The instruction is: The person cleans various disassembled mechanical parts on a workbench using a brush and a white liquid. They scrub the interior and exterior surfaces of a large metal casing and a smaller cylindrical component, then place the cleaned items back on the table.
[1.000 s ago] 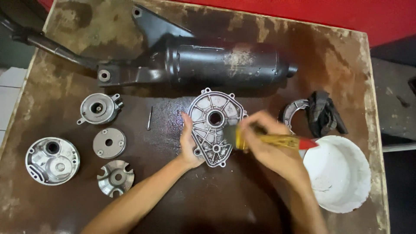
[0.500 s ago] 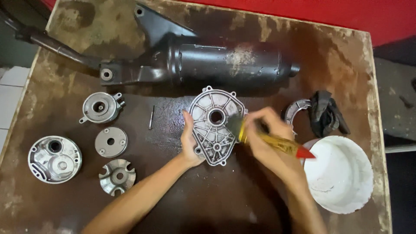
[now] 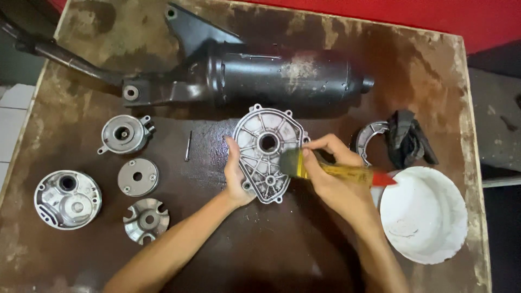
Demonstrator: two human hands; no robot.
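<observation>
1. Stained, wet-looking brown table fills your view, its right edge worn pale, with a red wall behind it.
2. Your left hand is half open, thumb and fingers steadying the left rim of the ribbed aluminium cover, which lies flat at mid-table.
3. Your right hand is clenched around a paintbrush with a yellow handle and red tip; its bristles touch the cover's right edge.
4. Just right of that hand sits a white bowl, close to the table's right edge.
5. Behind the cover lies a black cylindrical exhaust muffler.
6. Four round metal parts lie well apart on the left; the table's near side gives bare room beside your forearms.
</observation>
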